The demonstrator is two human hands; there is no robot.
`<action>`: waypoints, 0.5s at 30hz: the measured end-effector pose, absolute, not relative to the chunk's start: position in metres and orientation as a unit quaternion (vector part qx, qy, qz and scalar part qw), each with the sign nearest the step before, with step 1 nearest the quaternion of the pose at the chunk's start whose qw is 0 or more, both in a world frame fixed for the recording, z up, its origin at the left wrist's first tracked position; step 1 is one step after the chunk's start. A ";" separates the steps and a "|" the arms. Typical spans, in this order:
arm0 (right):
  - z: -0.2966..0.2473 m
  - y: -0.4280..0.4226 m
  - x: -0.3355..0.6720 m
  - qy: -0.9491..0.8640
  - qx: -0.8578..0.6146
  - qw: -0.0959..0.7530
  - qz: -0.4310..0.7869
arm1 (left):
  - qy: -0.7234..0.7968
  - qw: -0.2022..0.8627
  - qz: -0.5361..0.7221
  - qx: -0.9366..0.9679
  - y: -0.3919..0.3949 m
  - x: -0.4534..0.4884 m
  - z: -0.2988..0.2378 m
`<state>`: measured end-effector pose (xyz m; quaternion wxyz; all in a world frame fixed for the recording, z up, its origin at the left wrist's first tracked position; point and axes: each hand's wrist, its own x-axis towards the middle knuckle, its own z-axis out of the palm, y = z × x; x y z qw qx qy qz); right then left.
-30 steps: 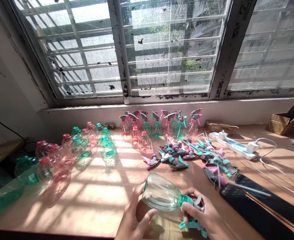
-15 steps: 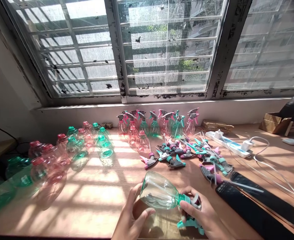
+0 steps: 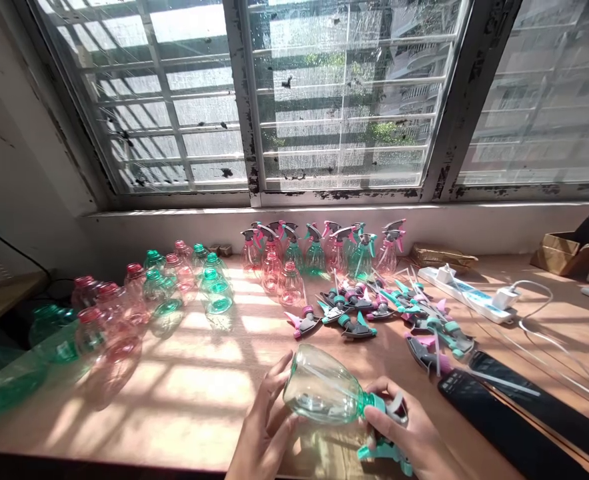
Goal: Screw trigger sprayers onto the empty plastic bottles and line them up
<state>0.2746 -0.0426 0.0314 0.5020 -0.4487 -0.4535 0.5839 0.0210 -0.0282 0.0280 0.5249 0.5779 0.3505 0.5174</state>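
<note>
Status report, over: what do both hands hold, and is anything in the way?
Left hand cradling clear bottle body. Right hand gripping teal-and-grey trigger sprayer at its green neck. Black smartphone close on right; loose sprayer heads ahead.

The site is a residential room used as an improvised home work area, not a factory. A barred window (image 3: 174, 100) with peeling paint faces apartment blocks (image 3: 539, 100). Beneath it, a wooden surface (image 3: 124, 433) carries a household power strip (image 3: 461, 293), a smartphone (image 3: 479, 400), a cardboard box (image 3: 567, 253) and rows of plastic spray bottles (image 3: 314, 257).
</note>
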 end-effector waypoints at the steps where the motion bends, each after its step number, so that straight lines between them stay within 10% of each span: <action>1: 0.029 -0.043 0.274 -0.455 -0.448 0.505 0.581 | 0.354 0.533 0.509 0.575 -0.029 0.020 0.030; 15: 0.018 -0.041 0.277 -0.458 -0.439 0.498 0.591 | 0.354 0.442 0.501 0.654 -0.023 0.013 0.026</action>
